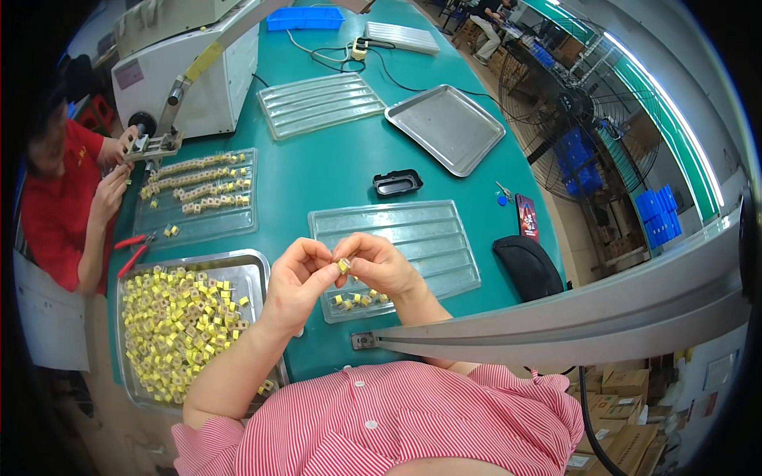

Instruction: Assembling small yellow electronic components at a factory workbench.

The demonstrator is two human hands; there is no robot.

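My left hand (298, 282) and my right hand (377, 266) meet in front of my chest, both with their fingertips pinched around one small yellow-wrapped coil (344, 266). Its finer details are too small to make out. Beneath the hands lies a clear ribbed plastic tray (413, 230), with several similar coils (361, 300) in its nearest groove. To the left, a metal tray (266, 270) holds a large heap of loose yellow coils (178, 329).
A co-worker in red (67, 190) handles a part at a white machine (190, 79), beside another tray with rows of coils (198, 186). Red-handled pliers (135, 250), a black case (528, 266), a phone (526, 216) and an metal tray (444, 127) lie around. A grey metal beam (556, 325) crosses at right.
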